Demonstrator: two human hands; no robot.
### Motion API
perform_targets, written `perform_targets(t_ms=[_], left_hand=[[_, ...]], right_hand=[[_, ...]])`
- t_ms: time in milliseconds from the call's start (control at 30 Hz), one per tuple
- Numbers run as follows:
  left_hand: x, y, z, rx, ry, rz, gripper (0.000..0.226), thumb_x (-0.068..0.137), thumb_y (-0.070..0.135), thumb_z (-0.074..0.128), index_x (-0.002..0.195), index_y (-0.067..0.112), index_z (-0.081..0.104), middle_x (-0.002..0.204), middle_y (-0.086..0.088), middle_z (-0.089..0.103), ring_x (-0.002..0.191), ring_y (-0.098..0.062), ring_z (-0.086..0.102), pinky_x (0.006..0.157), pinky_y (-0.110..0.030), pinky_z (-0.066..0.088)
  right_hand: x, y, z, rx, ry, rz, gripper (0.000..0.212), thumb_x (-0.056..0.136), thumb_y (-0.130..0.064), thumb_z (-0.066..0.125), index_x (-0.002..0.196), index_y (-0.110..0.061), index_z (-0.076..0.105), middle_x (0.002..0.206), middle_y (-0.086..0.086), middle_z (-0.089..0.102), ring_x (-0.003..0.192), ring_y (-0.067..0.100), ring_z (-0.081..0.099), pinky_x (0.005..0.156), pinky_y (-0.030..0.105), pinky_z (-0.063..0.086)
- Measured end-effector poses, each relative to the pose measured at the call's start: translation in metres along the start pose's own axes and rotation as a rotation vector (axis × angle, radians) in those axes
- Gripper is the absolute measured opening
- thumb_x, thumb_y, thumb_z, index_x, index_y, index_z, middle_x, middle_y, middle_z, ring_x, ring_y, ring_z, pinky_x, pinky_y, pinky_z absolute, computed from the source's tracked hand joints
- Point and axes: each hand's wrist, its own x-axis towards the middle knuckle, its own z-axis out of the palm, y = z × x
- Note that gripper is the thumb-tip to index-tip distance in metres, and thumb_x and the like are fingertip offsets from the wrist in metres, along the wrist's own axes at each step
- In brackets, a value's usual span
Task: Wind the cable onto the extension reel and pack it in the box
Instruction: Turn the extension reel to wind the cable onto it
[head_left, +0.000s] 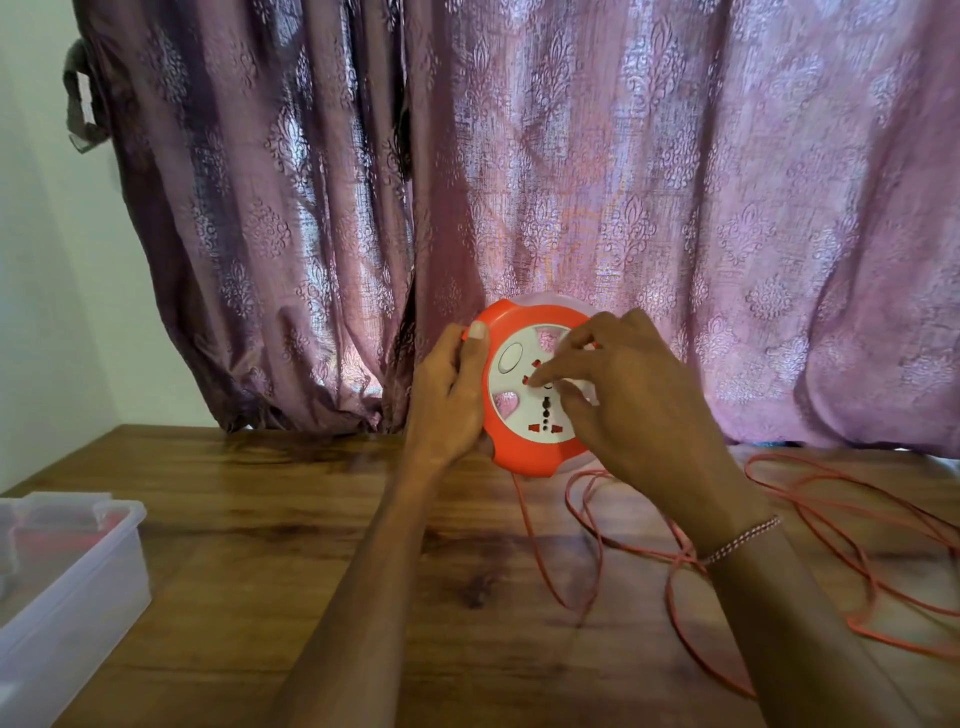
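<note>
Extension reel (530, 410), orange-rimmed with a white socket face, is held tilted up on edge above the far side of a wooden counter (311, 545), in front of a patterned mauve curtain (571, 182). The person's left hand (449, 395) is closed around the reel's left rim, thumb on the front edge and fingers wrapped behind. The right hand (639, 400) rests half-open across the white face, its fingertips (543, 376) curled onto the centre near the sockets; it is pressing on the face rather than gripping anything that can be made out. A thin beaded bracelet (743, 540) circles the right wrist. Red cable (831, 566) drops from the bottom of the reel and lies in loose, unwound loops over the right half of the counter, partly passing under the right forearm. A clear plastic box (78, 587) sits open at the counter's near left edge, well apart from the reel, with red contents dimly visible through its wall.
</note>
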Motion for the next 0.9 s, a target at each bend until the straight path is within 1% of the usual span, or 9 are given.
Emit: perform_targets(t_ms=[100,167,300,367,500,600,667,800,900], left_hand=[[0.0,0.0,0.0,0.007,-0.003,0.001,0.034,0.103,0.052,0.044,0.072,0.04,0.047,0.065,0.016,0.055,0.063,-0.004,0.047,0.062,-0.035,0.045],[-0.001,0.0,0.0,0.023,-0.005,0.009,0.035,0.102,0.054,0.044,0.071,0.039,0.045,0.064,0.017,0.055,0.06,-0.001,0.047,0.06,-0.031,0.045],[-0.002,-0.001,0.002,0.047,-0.002,0.005,0.037,0.102,0.055,0.043,0.072,0.033,0.043,0.062,0.015,0.055,0.059,-0.003,0.046,0.059,-0.036,0.045],[-0.001,-0.001,0.002,0.053,-0.003,0.001,0.041,0.102,0.056,0.043,0.074,0.026,0.042,0.062,0.014,0.053,0.06,-0.005,0.046,0.061,-0.042,0.045],[-0.001,-0.001,0.001,0.041,0.004,0.002,0.045,0.101,0.057,0.043,0.075,0.021,0.041,0.062,0.014,0.05,0.061,-0.008,0.043,0.063,-0.045,0.044],[-0.001,0.001,0.001,0.023,0.019,-0.017,0.041,0.1,0.058,0.043,0.073,0.027,0.044,0.063,0.014,0.051,0.062,-0.007,0.045,0.062,-0.039,0.043],[-0.001,0.002,0.001,-0.002,0.028,-0.029,0.039,0.099,0.059,0.044,0.074,0.029,0.047,0.066,0.012,0.055,0.064,-0.006,0.049,0.063,-0.036,0.046],[-0.002,0.002,-0.001,-0.016,0.031,-0.033,0.04,0.099,0.058,0.044,0.077,0.024,0.049,0.071,0.006,0.057,0.068,-0.011,0.052,0.068,-0.047,0.049],[-0.002,0.002,-0.002,-0.021,0.035,-0.027,0.05,0.098,0.058,0.042,0.083,0.012,0.052,0.074,-0.003,0.06,0.07,-0.013,0.053,0.071,-0.05,0.05]], right_hand=[[0.001,-0.004,0.002,-0.029,-0.176,-0.117,0.051,0.075,0.001,0.06,0.107,-0.036,0.073,0.136,0.014,0.053,0.109,0.038,0.044,0.095,0.048,0.043],[0.001,-0.008,0.004,-0.088,-0.238,-0.095,0.058,0.071,-0.001,0.064,0.115,-0.038,0.069,0.143,0.014,0.048,0.114,0.039,0.04,0.1,0.049,0.039],[-0.003,-0.005,0.006,-0.121,-0.171,-0.077,0.06,0.063,-0.007,0.073,0.111,-0.042,0.07,0.129,0.011,0.056,0.108,0.037,0.045,0.086,0.046,0.045],[-0.004,-0.004,0.009,-0.124,-0.125,-0.047,0.057,0.068,-0.012,0.07,0.114,-0.046,0.067,0.124,0.01,0.055,0.106,0.036,0.046,0.085,0.044,0.046],[-0.005,-0.006,0.016,-0.057,-0.116,0.096,0.063,0.078,-0.033,0.065,0.134,-0.053,0.044,0.117,0.013,0.052,0.104,0.038,0.054,0.087,0.043,0.049],[-0.004,-0.008,0.018,-0.038,-0.026,0.227,0.065,0.079,-0.059,0.058,0.14,-0.042,0.042,0.111,0.007,0.069,0.103,0.037,0.06,0.083,0.042,0.051],[-0.004,-0.009,0.017,-0.056,-0.022,0.25,0.064,0.084,-0.064,0.049,0.14,-0.034,0.045,0.103,0.005,0.074,0.104,0.036,0.061,0.084,0.042,0.051],[-0.002,-0.011,0.01,-0.087,-0.016,0.183,0.053,0.089,-0.054,0.051,0.135,-0.028,0.054,0.1,0.005,0.073,0.099,0.033,0.063,0.08,0.041,0.052],[-0.001,-0.007,0.007,-0.003,0.016,0.088,0.034,0.088,-0.027,0.06,0.121,-0.024,0.066,0.106,0.006,0.067,0.1,0.031,0.059,0.082,0.04,0.05]])
